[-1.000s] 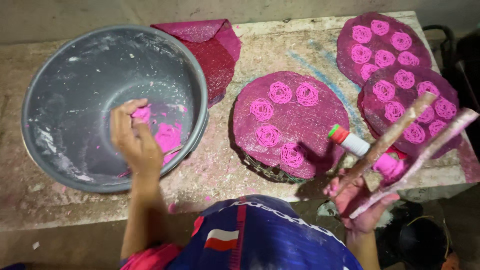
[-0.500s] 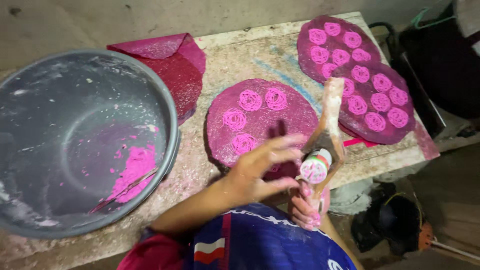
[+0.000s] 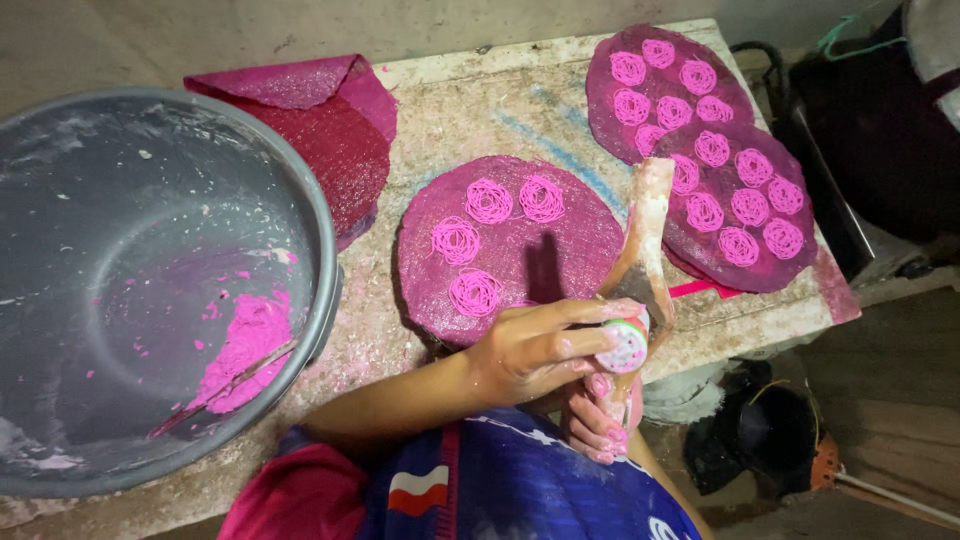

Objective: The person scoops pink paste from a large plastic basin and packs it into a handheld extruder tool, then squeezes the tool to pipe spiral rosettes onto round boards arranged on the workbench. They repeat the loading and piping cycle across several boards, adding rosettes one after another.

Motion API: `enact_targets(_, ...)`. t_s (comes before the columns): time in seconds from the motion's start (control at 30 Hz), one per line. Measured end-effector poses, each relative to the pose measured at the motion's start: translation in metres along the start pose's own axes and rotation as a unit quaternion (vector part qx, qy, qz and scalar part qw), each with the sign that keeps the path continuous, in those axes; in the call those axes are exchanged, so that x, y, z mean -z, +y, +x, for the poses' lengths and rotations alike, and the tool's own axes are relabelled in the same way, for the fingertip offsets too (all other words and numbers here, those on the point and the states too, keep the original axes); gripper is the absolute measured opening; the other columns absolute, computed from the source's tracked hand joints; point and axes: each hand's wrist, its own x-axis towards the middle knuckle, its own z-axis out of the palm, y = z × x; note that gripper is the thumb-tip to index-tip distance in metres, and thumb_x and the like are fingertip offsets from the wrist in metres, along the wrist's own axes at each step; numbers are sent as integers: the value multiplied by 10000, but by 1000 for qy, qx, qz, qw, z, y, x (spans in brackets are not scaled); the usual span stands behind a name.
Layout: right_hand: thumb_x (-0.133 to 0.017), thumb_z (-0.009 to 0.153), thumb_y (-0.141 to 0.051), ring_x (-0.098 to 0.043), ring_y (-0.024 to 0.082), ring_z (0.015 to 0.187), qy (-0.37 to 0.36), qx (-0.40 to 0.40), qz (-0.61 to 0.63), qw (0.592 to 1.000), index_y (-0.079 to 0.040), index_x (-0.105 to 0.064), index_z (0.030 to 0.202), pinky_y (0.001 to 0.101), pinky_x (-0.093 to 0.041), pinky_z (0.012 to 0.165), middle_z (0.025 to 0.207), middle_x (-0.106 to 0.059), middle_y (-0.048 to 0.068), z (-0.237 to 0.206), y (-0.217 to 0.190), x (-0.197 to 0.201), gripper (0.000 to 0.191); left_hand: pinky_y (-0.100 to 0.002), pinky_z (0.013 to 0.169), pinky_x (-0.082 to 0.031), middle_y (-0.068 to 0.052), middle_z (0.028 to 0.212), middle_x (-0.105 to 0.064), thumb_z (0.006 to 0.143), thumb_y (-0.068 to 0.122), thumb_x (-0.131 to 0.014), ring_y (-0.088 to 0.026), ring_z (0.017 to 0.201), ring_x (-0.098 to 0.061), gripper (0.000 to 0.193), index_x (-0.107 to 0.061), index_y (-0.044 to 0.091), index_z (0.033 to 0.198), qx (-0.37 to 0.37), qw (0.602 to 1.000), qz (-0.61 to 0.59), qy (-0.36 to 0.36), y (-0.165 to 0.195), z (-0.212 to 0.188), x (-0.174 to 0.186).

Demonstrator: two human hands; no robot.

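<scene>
My left hand reaches across my body and cups the round, dough-filled end of a wooden noodle press. My right hand grips the press lower down, just below the table edge; its fingers are smeared pink. The press's two handles stand up over the table edge. Just beyond it lies a round purple woven mat with several pink noodle spirals. At the left a big grey basin holds a lump of pink dough.
Two more round mats covered in pink spirals overlap at the table's far right. Folded dark red mats lie behind the basin. The floury table ends at the right, with a dark bucket on the floor below.
My left hand left the basin, swung right and came onto the press's round end. The press was turned from lying sideways to handles pointing up. The view shifted right.
</scene>
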Motion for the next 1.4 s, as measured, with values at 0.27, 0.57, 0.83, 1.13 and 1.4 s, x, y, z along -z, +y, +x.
enact_targets(0.27,-300,1064,-745,-617,279,656,85,21,-10,996,-32,-576,1237,406,-555,599,743,-584,156,-4,-7,-8,784,-372,1094,-578,-154,1435,-675,877,102,-827,-283,1303,-701,427,-644,88,1263,157,987,23,-26,-6,5,4)
enact_targets(0.57,-404,899,-733,-728,313,982,448,-218,-468,730,-17,-523,1383,452,-578,888,1127,-712,232,-43,-96,-43,872,-516,1345,-243,-128,1580,-478,940,730,-544,-337,1557,-377,1018,-283,30,1632,238,793,-556,70,-99,13,50)
enact_targets(0.83,-307,1021,-642,-669,219,753,480,-306,-628,530,25,-687,1138,369,-542,682,869,-735,137,10,-174,-59,777,-449,1053,-450,-21,876,-498,1067,525,-472,-220,925,-534,417,-499,115,996,159,662,-685,259,-199,16,32)
enact_targets(1.13,-327,1002,-640,-634,176,620,474,-345,-728,356,7,-710,881,340,-517,594,692,-681,87,71,-163,-42,761,-403,912,-455,-3,796,-472,1062,534,-476,-171,765,-456,431,-467,149,867,82,674,-682,270,-235,-6,62)
enact_targets(1.4,-371,960,-650,-597,181,598,491,-328,-744,312,-7,-672,919,351,-496,571,686,-648,81,95,-172,-52,712,-398,877,-467,15,777,-456,1015,527,-473,-165,762,-460,412,-472,160,828,96,667,-676,299,-248,9,66)
